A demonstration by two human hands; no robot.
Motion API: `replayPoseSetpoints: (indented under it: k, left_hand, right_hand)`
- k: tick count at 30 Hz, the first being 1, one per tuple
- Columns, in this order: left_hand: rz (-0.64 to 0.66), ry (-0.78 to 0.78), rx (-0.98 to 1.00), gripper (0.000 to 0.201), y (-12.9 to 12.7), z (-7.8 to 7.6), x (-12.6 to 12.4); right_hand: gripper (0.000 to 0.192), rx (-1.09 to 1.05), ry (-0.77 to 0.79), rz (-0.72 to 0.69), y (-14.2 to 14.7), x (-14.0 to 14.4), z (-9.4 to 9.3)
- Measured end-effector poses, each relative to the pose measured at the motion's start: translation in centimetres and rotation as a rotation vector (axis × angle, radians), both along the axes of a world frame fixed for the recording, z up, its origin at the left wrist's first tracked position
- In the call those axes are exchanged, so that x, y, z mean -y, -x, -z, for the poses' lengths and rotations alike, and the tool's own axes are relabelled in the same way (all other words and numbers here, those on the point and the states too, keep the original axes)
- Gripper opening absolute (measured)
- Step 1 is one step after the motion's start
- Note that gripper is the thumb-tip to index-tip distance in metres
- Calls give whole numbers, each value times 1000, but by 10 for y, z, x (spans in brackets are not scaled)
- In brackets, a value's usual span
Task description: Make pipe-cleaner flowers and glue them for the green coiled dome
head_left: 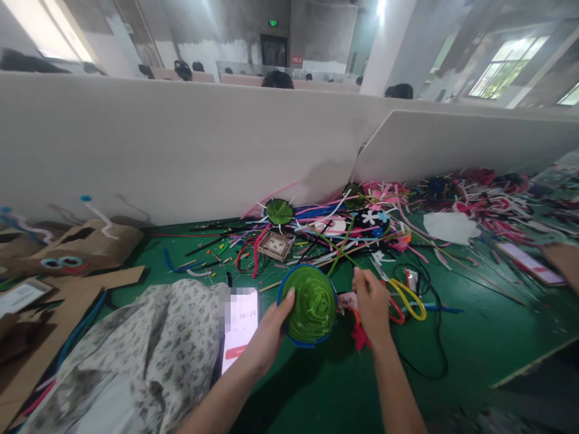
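Observation:
My left hand (266, 334) grips the left rim of a round green woven disc with a blue edge (312, 304), held just above the green table (479, 337). At the disc's right side, my right hand (371, 304) has its fingers closed on a small pink and red piece (348, 301). Yellow-and-red scissors (404, 295) lie on the table just right of that hand.
A phone (242, 328) showing a timer lies left of the disc, next to a patterned cloth (149, 355). A pile of coloured strips and sticks (344, 226) fills the table's back. Cardboard pieces (76, 247) sit at left. White partitions (181, 144) wall the far side. Another person's hand (563, 259) rests at right.

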State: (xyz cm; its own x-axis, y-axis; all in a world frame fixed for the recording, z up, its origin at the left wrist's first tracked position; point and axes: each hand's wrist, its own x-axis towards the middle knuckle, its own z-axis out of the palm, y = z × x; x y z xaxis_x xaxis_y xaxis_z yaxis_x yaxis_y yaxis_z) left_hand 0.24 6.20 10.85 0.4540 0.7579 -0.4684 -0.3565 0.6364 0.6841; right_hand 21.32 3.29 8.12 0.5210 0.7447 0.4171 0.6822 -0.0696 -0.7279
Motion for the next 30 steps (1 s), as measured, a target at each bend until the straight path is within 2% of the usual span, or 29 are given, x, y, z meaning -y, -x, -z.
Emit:
replayPoseSetpoints:
  k: [4,7,9,13,15,17,19,22,25,27,30]
  left_hand:
    - [3,-56,-9,34,3,-3,0]
    - [29,-137,-88,34,5,-6,0]
    - [43,-217,-175,33,6,-8,2]
    - [128,-399,-258,37,5,-16,7]
    - [181,-406,-228,38,5,-20,8]
    - [198,-361,-189,37,6,-23,9]
    - [177,-296,-161,33,7,-22,8]
    - [101,-194,-144,26,8,-16,5]
    - [8,-73,-93,31,7,-12,0]
    - [-71,27,-41,35,6,-12,-4]
    - [-141,108,31,34,6,-16,-9]
  right_hand:
    - [48,-26,-22,189,-31,1,5]
    - [43,-9,-33,154,-23,5,-10]
    - [38,14,-16,37,-4,8,-25]
    - [35,198,177,-373,39,12,-51]
    - [37,275,260,-509,48,10,-54]
    - [40,230,266,-544,45,6,-49]
    - [41,133,228,-478,34,0,-37]
    - [40,48,142,-230,8,-8,-16]
    - [40,4,77,-51,-12,-7,-2]
    - [39,-22,49,-23,-16,-1,-1]
    - [34,-40,39,-103,-6,12,-9]
